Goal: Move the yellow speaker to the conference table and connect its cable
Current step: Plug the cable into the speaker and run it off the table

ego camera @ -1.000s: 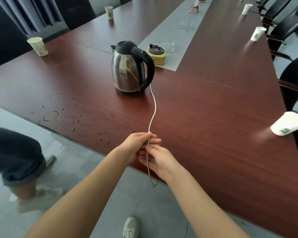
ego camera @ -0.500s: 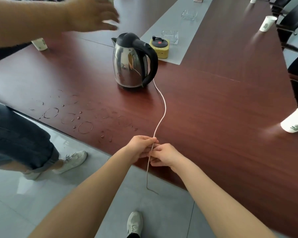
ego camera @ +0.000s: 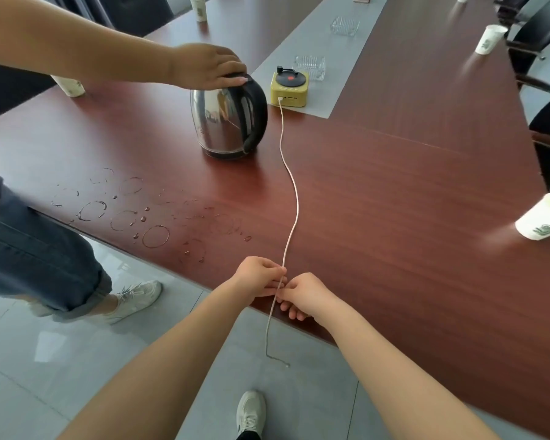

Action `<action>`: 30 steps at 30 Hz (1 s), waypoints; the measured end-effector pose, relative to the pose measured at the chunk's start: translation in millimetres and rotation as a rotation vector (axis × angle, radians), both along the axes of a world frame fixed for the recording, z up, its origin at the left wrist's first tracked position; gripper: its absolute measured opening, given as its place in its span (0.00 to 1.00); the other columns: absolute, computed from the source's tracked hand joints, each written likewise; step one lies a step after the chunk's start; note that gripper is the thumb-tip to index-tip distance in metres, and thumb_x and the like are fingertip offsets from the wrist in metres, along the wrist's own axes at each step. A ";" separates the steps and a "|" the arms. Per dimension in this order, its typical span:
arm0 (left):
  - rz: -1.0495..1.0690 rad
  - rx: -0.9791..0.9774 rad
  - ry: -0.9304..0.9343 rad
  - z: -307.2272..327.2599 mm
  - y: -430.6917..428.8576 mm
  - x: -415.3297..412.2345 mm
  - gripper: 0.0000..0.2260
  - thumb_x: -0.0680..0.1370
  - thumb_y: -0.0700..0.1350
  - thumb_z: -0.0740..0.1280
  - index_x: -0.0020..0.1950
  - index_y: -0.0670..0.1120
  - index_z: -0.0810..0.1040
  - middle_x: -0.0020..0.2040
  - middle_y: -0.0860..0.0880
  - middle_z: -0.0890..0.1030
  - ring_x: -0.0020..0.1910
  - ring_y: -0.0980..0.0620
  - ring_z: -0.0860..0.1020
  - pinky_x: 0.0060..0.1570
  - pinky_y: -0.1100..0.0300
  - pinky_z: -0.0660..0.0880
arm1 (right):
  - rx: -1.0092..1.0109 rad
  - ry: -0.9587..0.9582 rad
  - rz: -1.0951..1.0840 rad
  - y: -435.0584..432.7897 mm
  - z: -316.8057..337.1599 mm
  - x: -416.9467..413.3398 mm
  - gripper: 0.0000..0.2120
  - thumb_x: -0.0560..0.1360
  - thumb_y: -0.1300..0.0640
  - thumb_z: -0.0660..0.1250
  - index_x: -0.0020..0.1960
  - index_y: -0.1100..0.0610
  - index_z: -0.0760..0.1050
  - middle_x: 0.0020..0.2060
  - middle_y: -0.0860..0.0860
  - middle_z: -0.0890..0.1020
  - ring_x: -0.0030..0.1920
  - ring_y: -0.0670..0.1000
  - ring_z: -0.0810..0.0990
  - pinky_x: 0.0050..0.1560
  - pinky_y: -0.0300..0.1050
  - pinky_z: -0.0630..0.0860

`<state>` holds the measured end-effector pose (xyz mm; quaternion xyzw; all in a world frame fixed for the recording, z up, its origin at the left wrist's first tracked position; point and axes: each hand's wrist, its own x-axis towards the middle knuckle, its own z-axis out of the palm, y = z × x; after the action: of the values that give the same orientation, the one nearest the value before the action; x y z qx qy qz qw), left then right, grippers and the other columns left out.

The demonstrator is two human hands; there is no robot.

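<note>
Cable handling at the near edge; speaker already placed

We judge the connecting step under way: the yellow speaker [ego camera: 289,89] sits far in on the conference table [ego camera: 394,192], on the near corner of its grey runner [ego camera: 327,42], white cable [ego camera: 294,198] plugged into its front. Our left hand [ego camera: 258,276] and right hand [ego camera: 305,295] both pinch the cable at the near edge; next, its dangling end needs a socket, none visible

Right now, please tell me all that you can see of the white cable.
The cable is thin, white and looks like flexible plastic. One end is plugged into the front of the yellow speaker. It runs in a loose wave over the table, passing right of the kettle. At the table's edge, the left hand and right hand pinch it. The free end hangs toward the floor.
</note>
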<state>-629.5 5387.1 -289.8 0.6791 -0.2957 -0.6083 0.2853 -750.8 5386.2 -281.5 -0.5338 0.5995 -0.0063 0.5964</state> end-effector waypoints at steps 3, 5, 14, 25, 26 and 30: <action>-0.034 -0.033 -0.136 -1.4 -0.1 1.2 0.07 0.76 0.41 0.67 0.49 0.38 0.80 0.40 0.43 0.81 0.40 0.50 0.80 0.44 0.60 0.80 | 0.007 -0.002 -0.012 0.2 -0.1 -1.6 0.13 0.78 0.61 0.61 0.35 0.59 0.73 0.29 0.52 0.76 0.20 0.45 0.72 0.19 0.34 0.66; -0.061 -0.071 -0.266 -2.5 -1.7 3.0 0.07 0.76 0.42 0.68 0.48 0.40 0.81 0.39 0.44 0.81 0.40 0.51 0.80 0.43 0.61 0.80 | 0.000 -0.006 -0.022 -0.8 1.4 -2.7 0.12 0.78 0.61 0.62 0.35 0.59 0.73 0.29 0.52 0.76 0.19 0.44 0.72 0.18 0.34 0.66; -0.126 -0.109 -0.268 17.4 -9.0 -1.5 0.07 0.77 0.48 0.67 0.49 0.44 0.79 0.36 0.51 0.79 0.34 0.57 0.77 0.34 0.66 0.75 | -0.039 -0.040 -0.049 -14.7 23.2 -11.5 0.13 0.78 0.57 0.62 0.36 0.58 0.74 0.31 0.51 0.77 0.25 0.47 0.70 0.19 0.33 0.63; -0.027 -0.228 -0.043 52.9 -53.9 -10.0 0.10 0.79 0.48 0.63 0.42 0.45 0.76 0.40 0.47 0.78 0.33 0.54 0.77 0.32 0.63 0.67 | -0.199 -0.207 -0.206 -62.6 63.3 -18.2 0.15 0.78 0.51 0.62 0.37 0.57 0.74 0.32 0.50 0.77 0.27 0.46 0.70 0.19 0.31 0.64; -0.007 -0.249 -0.022 57.1 -60.7 -9.2 0.09 0.79 0.48 0.63 0.42 0.45 0.76 0.39 0.48 0.78 0.32 0.55 0.77 0.32 0.63 0.67 | -0.207 -0.233 -0.234 -69.6 66.5 -16.2 0.14 0.78 0.51 0.63 0.37 0.57 0.73 0.31 0.50 0.77 0.27 0.46 0.70 0.20 0.31 0.64; 0.041 -0.308 0.046 74.9 -100.4 -1.7 0.10 0.79 0.47 0.63 0.40 0.46 0.75 0.35 0.50 0.77 0.24 0.62 0.76 0.31 0.66 0.70 | -0.259 -0.306 -0.308 -107.8 77.7 -4.2 0.13 0.78 0.52 0.63 0.36 0.56 0.73 0.30 0.50 0.77 0.24 0.45 0.71 0.23 0.34 0.66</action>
<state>-631.2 5286.8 -214.9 0.6189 -0.3651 -0.5653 0.4051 -755.0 5278.5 -203.8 -0.5008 0.5706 -0.2546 0.5990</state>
